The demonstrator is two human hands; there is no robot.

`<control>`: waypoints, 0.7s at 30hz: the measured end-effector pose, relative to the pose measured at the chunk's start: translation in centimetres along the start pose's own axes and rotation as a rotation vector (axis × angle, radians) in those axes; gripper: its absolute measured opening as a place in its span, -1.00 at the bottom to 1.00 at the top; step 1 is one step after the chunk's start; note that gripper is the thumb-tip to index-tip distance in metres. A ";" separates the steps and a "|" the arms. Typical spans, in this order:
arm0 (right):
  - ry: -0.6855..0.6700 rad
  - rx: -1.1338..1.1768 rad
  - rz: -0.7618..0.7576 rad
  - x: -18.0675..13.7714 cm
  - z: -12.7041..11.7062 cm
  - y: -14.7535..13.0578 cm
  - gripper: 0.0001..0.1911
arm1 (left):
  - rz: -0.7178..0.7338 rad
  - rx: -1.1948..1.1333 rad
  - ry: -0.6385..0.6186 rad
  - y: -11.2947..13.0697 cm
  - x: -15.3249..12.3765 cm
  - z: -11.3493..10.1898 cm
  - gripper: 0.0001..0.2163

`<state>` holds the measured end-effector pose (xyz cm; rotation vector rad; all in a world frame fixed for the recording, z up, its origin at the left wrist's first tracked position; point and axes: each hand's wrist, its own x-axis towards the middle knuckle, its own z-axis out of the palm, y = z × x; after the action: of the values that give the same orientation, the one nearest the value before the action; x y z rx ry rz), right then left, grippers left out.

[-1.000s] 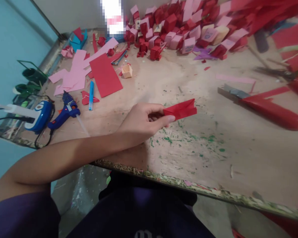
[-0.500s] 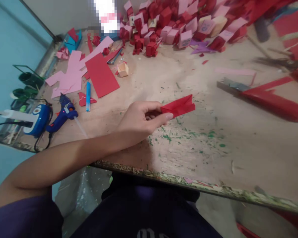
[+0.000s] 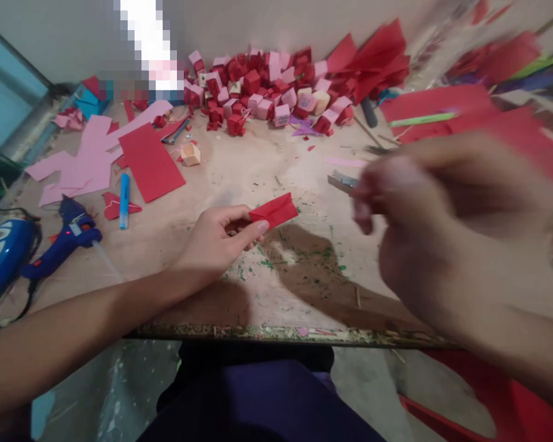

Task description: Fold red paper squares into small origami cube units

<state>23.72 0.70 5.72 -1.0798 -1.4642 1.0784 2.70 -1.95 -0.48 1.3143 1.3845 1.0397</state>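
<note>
My left hand (image 3: 214, 239) pinches one end of a folded red paper piece (image 3: 274, 210) between thumb and fingers, holding it just above the worn wooden table (image 3: 276, 294). My right hand (image 3: 437, 233) hangs close to the camera at the right, smeared by motion, fingers curled inward; nothing shows clearly in it. It is apart from the red piece, to its right.
A heap of red and pink paper cubes (image 3: 262, 92) lies at the back. Pink cutouts (image 3: 80, 162), a red sheet (image 3: 151, 161), a blue marker (image 3: 124, 199) and a blue glue gun (image 3: 62, 242) sit at the left. Red paper sheets (image 3: 447, 104) lie at the right.
My right hand has come into view from the right, blurred. The camera has swung so the table sits more level. The left hand still holds the red piece.
</note>
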 end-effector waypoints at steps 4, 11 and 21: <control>-0.153 0.115 0.195 0.8 1.2 2.8 -0.69 | 0.029 -0.034 0.022 0.0 -0.1 0.0 -0.81; -0.404 0.270 0.442 0.9 1.6 5.2 -0.76 | 0.059 0.014 0.011 -0.6 -0.1 0.1 -0.81; -0.375 0.328 0.421 0.5 1.7 5.4 -0.79 | 0.042 -0.014 0.010 0.1 -0.1 0.1 -0.83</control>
<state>22.51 2.19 0.39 -1.0056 -1.3008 1.8316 2.84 -2.09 -0.39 1.3344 1.3593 1.0835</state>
